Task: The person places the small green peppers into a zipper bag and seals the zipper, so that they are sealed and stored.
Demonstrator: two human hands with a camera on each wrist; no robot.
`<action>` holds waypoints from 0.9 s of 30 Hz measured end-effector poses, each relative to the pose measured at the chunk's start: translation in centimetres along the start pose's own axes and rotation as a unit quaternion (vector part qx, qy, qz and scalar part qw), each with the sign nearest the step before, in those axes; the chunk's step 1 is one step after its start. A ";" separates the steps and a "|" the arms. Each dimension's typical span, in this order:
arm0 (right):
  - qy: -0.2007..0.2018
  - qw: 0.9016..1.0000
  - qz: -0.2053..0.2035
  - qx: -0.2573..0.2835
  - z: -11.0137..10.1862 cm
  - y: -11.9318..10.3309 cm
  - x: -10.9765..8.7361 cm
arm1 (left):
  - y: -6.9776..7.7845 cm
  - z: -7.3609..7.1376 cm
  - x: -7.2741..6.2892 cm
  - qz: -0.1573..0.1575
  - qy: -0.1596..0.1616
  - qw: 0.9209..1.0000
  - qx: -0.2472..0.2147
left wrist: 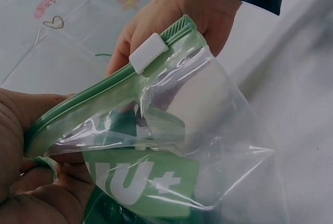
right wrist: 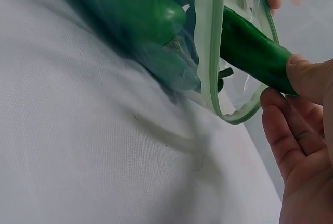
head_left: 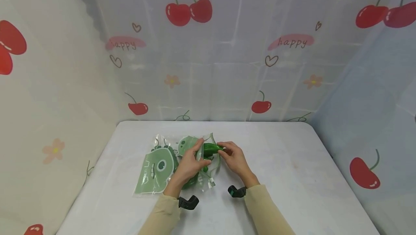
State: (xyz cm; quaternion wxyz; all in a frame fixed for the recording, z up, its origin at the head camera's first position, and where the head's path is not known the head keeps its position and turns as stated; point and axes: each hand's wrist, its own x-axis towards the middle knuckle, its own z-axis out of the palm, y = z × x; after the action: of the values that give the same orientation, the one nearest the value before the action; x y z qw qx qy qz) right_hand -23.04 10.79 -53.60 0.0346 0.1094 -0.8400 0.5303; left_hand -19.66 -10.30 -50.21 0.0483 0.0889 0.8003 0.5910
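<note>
A clear slider zip bag (head_left: 156,177) with green cartoon prints lies on the table, its green-edged mouth facing right. My left hand (head_left: 187,164) grips the bag at its mouth, which gapes apart. In the left wrist view, the white slider (left wrist: 148,53) sits near one end of the green zip strip (left wrist: 93,87). My right hand (head_left: 236,158) pinches the end of a glossy green pepper (right wrist: 255,52) between thumb and fingers. The pepper's other end is inside the bag mouth. More green peppers (right wrist: 151,13) show through the plastic, partly hidden by prints and my left hand.
The white table (head_left: 286,177) stretches around the bag, with its far edge against a hanging cherry-patterned curtain (head_left: 224,65). Similar curtains hang on the left and right sides. A black wrist device (head_left: 188,203) is worn on each arm.
</note>
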 end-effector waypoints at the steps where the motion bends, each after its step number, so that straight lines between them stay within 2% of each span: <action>1: 0.000 1.000 0.000 0.002 0.1 -0.1 0.0 | 0.0 0.0 0.0 -0.001 0.000 1.000 -0.001; 10: 0.012 0.999 0.017 0.029 0.5 -0.6 0.2 | 0.2 -0.2 -0.1 0.000 -0.002 1.000 0.002; 20: 0.019 0.999 0.023 0.016 1.2 -1.0 0.3 | 0.1 -0.4 -0.5 0.005 -0.007 1.000 0.001; 27: 0.000 0.999 0.031 0.027 2.3 -1.5 0.3 | -0.1 -0.6 -0.7 0.009 -0.008 1.000 -0.008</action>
State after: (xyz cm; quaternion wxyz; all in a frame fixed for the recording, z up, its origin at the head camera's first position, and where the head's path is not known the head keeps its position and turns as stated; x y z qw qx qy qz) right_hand -22.81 8.02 -53.23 0.0146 0.0841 -0.8284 0.5536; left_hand -19.12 -11.05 -50.09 0.0497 0.1005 0.7941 0.5974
